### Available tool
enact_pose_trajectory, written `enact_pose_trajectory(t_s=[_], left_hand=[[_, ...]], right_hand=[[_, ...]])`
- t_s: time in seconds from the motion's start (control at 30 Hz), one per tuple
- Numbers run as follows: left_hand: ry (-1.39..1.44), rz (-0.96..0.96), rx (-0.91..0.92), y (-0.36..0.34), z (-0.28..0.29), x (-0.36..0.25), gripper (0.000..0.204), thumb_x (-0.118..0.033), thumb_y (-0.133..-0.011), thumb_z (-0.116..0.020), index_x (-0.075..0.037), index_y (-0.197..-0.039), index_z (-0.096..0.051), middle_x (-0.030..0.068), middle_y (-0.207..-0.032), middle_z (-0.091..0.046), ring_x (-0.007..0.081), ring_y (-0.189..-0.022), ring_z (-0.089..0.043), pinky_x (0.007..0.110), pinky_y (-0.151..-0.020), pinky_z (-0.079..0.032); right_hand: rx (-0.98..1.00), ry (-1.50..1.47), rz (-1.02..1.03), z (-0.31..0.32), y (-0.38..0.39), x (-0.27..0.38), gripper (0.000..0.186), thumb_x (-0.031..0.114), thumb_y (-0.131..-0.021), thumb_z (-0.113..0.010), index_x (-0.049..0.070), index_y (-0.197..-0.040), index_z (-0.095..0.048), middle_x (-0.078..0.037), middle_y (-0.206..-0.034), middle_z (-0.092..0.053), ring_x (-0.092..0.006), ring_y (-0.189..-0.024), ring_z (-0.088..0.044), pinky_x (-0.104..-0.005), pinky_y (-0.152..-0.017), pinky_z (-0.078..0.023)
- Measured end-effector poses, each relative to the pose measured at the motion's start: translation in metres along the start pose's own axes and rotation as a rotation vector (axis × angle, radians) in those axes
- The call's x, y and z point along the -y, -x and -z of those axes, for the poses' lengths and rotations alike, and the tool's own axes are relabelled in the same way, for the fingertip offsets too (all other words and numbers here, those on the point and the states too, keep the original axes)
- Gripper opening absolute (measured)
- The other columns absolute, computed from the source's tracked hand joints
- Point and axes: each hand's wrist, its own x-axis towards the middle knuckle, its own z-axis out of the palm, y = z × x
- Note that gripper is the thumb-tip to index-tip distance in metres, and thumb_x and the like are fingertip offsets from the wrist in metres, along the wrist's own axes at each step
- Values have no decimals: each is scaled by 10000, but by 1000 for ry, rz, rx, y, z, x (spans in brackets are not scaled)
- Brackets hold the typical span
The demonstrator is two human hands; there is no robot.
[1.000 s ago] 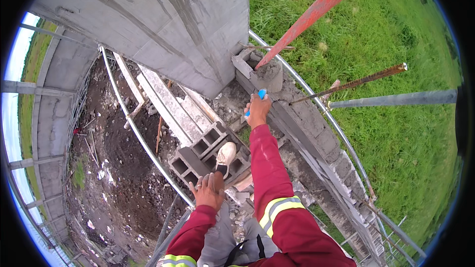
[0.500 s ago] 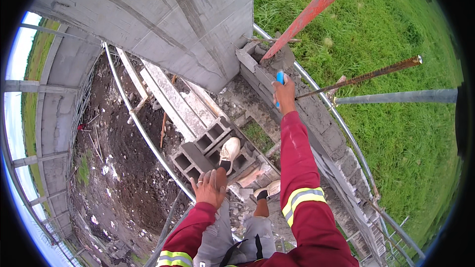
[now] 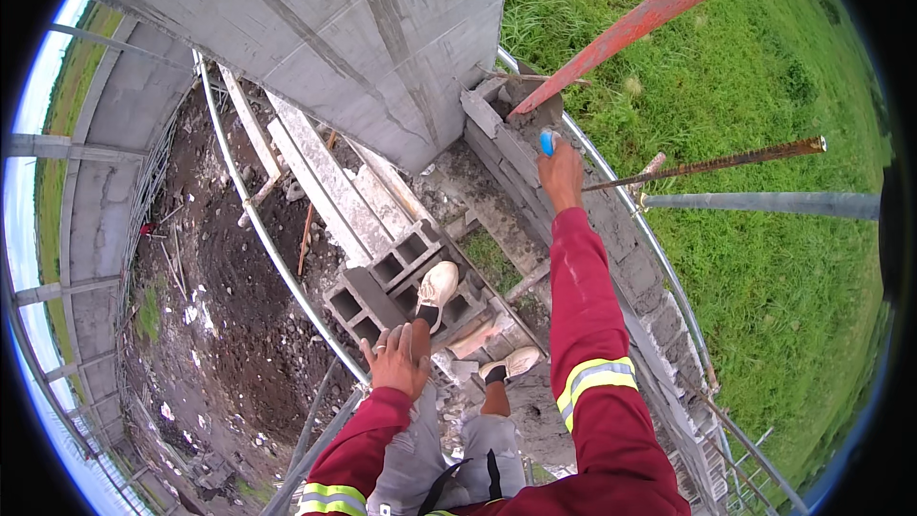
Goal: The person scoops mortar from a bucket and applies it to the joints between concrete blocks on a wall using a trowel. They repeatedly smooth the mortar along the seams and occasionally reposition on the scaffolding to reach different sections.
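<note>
Wraps the right hand (image 3: 562,175) around a blue handle (image 3: 547,141) at two o'clock, over a block wall (image 3: 626,263) running from twelve o'clock down to five. Compared with a second ago, has shifted outward from the wall's inner edge to just beside a rusty ribbed bar (image 3: 735,161) pointing toward three o'clock, leaving only one end of the handle in sight. Suggests work now centred farther onto the wall's top. Cannot tell what the handle belongs to, or whether touching the wall. Keeps the left hand (image 3: 396,363) at seven o'clock, loosely spread, gripping nothing, apparently resting on the left leg (image 3: 422,336). Plants one shoe (image 3: 437,287) on hollow blocks (image 3: 371,296), also toward seven; now shows the other shoe (image 3: 516,361) at five, hidden a second ago.
</note>
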Motion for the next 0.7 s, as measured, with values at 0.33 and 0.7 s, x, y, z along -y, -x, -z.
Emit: enact_pose_trajectory(t_s=[0.33,0.7], left_hand=[[-8,10,5,1,2,-3,836,-406,-881,-712,-92,-1600,-422,101,-1574,-491,354,-1525,-372,692,-1275,-108],[5,6,-1,6,0,-4,827,-401,-888,-709,-81,-1597,-428,134,-1564,-508,370,-1521,-387,677,-1274,-119]], right_hand=[[-46,170,-1,12,10,5,282,137,-926,-641,-18,-1158,-690,-285,-1051,-741,-487,-1009,-709,-572,-871,-553],[-116,219,8,-10,35,-7,248,96,-936,-641,-19,-1149,-696,-285,-999,-735,-469,-967,-718,-539,-850,-567]])
